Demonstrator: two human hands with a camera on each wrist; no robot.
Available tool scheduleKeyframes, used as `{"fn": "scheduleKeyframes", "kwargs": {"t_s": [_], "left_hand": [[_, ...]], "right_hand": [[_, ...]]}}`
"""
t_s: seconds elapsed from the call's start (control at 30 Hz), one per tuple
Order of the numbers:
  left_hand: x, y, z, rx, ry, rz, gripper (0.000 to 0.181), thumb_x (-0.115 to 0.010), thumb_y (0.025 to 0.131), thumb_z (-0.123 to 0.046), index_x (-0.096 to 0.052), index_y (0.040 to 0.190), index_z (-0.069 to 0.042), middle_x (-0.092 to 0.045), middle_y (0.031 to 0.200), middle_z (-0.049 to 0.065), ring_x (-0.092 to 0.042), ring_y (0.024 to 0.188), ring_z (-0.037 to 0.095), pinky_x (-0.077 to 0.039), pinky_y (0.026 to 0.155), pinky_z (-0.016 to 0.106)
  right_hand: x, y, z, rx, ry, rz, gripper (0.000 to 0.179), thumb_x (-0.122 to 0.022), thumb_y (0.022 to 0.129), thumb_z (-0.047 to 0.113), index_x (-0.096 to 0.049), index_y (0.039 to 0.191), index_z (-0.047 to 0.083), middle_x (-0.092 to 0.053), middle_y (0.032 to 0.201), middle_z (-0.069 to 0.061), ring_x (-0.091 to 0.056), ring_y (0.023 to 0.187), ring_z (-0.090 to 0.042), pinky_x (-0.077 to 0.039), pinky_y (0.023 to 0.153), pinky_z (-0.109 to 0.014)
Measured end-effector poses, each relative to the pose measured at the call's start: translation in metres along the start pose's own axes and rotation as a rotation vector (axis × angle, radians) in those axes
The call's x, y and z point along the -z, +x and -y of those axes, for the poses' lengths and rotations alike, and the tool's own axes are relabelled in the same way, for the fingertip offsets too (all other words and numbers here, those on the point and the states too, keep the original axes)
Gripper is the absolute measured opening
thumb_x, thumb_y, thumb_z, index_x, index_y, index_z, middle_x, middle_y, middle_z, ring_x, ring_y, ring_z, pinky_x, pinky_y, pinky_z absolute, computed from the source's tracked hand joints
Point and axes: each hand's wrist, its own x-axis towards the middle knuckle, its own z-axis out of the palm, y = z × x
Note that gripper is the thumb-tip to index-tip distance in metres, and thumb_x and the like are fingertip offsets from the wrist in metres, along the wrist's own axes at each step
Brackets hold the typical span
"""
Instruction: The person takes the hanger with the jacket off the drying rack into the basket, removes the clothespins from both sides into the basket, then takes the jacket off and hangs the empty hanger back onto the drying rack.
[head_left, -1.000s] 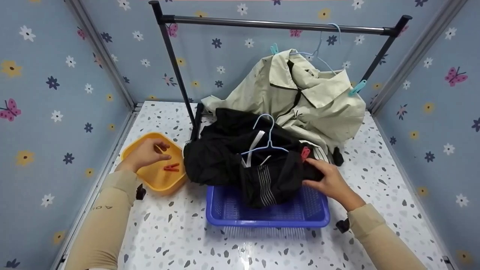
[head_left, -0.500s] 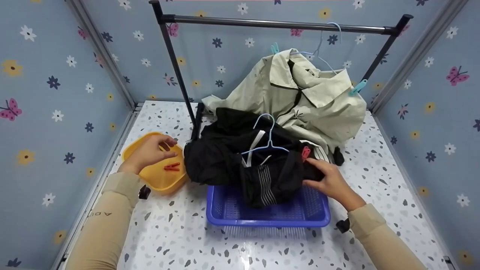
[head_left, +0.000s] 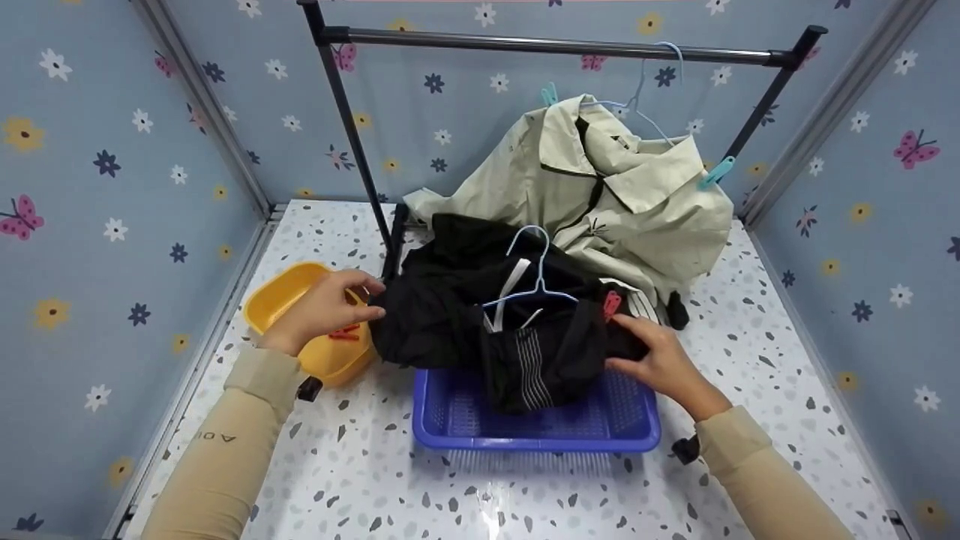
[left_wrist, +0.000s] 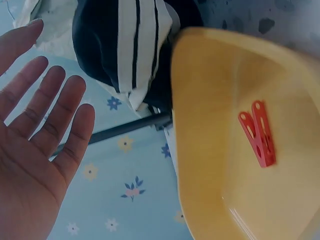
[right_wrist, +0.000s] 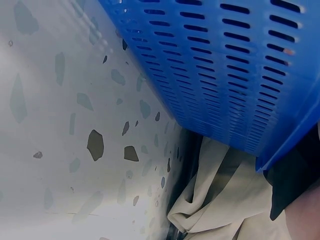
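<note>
A black garment with white stripes (head_left: pixel 442 322) lies bunched over a blue basket (head_left: pixel 536 444), with a pale blue hanger (head_left: pixel 540 289) at its upper edge. A red clothespin (head_left: pixel 612 304) is clipped on the garment's right side. Just below that pin, my right hand (head_left: pixel 664 364) holds the garment's side between thumb and fingers; in the right wrist view the hand is mostly cut off. My left hand (head_left: pixel 322 311) holds nothing and reaches over a yellow basin (left_wrist: pixel 200 150), fingertips close to the garment's left side. Another red clothespin (left_wrist: pixel 259 135) lies inside the basin.
Behind stands a black clothes rack (head_left: pixel 487 43). From its bar a light green jacket (head_left: pixel 510 172) hangs on a hanger, with teal clothespins (head_left: pixel 718 174) at its shoulders. Flowered panels (head_left: pixel 67 300) enclose the speckled white tabletop (head_left: pixel 375 480) at the sides and back.
My left hand has moved right, from above the yellow basin to the black garment's left side. The right hand and the garment have stayed in place.
</note>
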Motion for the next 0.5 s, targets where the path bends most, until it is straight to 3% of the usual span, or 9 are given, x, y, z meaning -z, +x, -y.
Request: {"fn": "scheduleKeyframes", "kwargs": {"t_s": [0.2,0.5], "left_hand": [[-0.009,0.007,-0.017,-0.056,-0.018,0.027,0.033,-0.086,0.094,-0.017,-0.076,0.121,-0.001,-0.077,0.113,0.014,-0.069,0.101,0.03,-0.057,0.095,0.053],[-0.019,0.02,-0.038,-0.123,-0.022,0.06,0.035,-0.086,0.094,-0.017,-0.075,0.122,0.0,-0.076,0.115,0.016,-0.07,0.103,0.029,-0.058,0.095,0.047]], "right_hand": [[-0.001,0.0,0.0,0.023,0.01,-0.009,0.069,-0.1,0.069,0.004,-0.073,0.132,-0.004,-0.078,0.119,-0.025,-0.074,0.108,-0.043,-0.04,0.104,-0.006],[-0.001,0.001,0.001,0.016,0.003,-0.009,0.07,-0.1,0.069,0.004,-0.073,0.132,-0.003,-0.078,0.119,-0.024,-0.074,0.109,-0.042,-0.041,0.105,-0.008]]}}
